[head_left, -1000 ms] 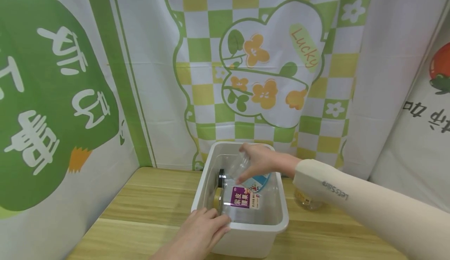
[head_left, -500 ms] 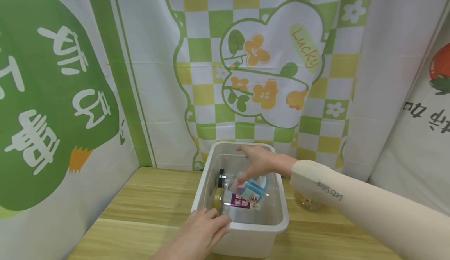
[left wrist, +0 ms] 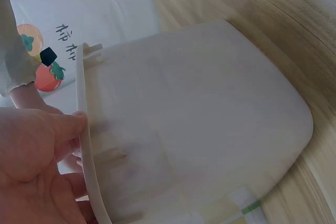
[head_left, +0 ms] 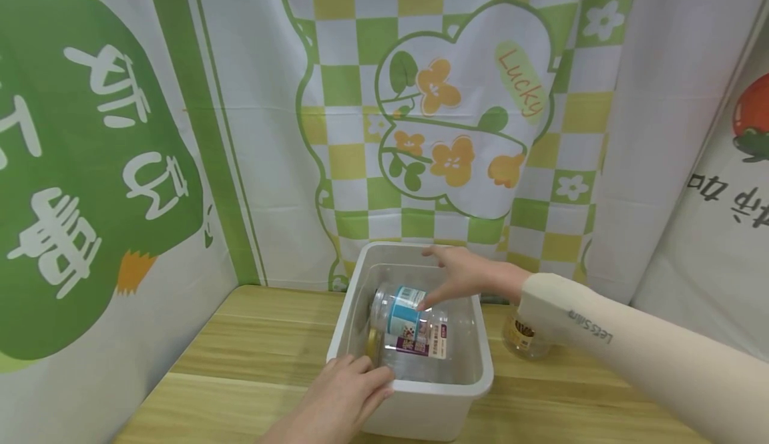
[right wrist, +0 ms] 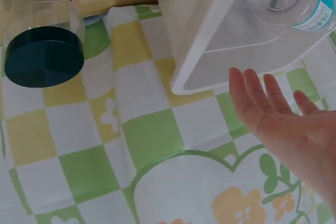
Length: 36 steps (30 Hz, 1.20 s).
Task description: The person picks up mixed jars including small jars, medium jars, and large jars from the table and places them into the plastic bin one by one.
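Note:
My left hand (head_left: pixel 339 394) grips the near rim of a white plastic bin (head_left: pixel 441 385). In the left wrist view, the thumb of that hand (left wrist: pixel 39 150) presses on the outside of the rim while the fingers curl over it. Inside the bin, a clear jar with a light-blue label (head_left: pixel 404 314) lies on its side, overlapping another clear jar with a purple label (head_left: pixel 441 340). A gold lid (head_left: pixel 372 345) shows at the left wall. Over the bin's right side is my right hand (head_left: pixel 459 274), fingers spread and holding nothing, with its thumb close to the blue label.
A clear jar (head_left: pixel 521 338) with a dark lid (right wrist: pixel 44 59) stands on the wooden table (head_left: pixel 258 344), right of the bin. Behind the bin hangs a checked green and yellow cloth (head_left: pixel 372 183). Printed cloth (head_left: pixel 102 163) also covers the left side.
The blue-labelled jar has gone down into the bin and turned onto its side, towards the left. My right hand has let go and shifted slightly right. My left hand has not moved.

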Motion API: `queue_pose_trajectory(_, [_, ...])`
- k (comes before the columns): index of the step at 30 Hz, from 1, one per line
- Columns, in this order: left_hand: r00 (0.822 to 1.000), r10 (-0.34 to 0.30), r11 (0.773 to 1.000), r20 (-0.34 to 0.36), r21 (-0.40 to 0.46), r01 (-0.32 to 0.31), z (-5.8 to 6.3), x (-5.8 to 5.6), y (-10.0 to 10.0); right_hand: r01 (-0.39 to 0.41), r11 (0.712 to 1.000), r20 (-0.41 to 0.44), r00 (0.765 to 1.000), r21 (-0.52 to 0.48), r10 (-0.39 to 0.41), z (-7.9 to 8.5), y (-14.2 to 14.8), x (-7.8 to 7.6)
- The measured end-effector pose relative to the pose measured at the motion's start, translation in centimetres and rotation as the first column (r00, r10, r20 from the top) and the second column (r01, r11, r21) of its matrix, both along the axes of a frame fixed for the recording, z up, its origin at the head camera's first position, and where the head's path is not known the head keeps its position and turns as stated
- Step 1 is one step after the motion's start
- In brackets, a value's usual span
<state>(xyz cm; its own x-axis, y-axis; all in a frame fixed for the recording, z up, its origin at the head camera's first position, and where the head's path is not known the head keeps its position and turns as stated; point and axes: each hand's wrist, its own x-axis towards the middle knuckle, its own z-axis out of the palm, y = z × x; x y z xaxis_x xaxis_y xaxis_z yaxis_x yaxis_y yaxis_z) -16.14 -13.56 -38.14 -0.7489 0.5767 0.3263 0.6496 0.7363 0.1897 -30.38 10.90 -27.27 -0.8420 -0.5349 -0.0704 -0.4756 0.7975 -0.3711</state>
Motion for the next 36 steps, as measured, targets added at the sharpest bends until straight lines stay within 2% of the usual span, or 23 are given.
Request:
queue_pose_trajectory(7, [1.000, 0.004, 1.000, -0.029, 0.007, -0.004, 0.0, 0.1, 0.0, 0.002, 1.000, -0.002, 1.000, -0.031, -0.002, 0.1, 1.9, 0.1])
queue_pose_trajectory(16, [0.999, 0.010, 1.000, -0.053, 0.022, -0.009, -0.3, 0.1, 0.0, -0.010, 0.999, -0.072, 0.997, -0.038, 0.007, 0.2, 4.1, -0.1])
queue_pose_trajectory(36, [0.997, -0.013, 1.000, -0.081, 0.025, 0.015, -0.4, -0.1, -0.1, 0.117, 0.986, -0.105, 0.986, -0.122, -0.130, -1.7, 8.3, -0.8])
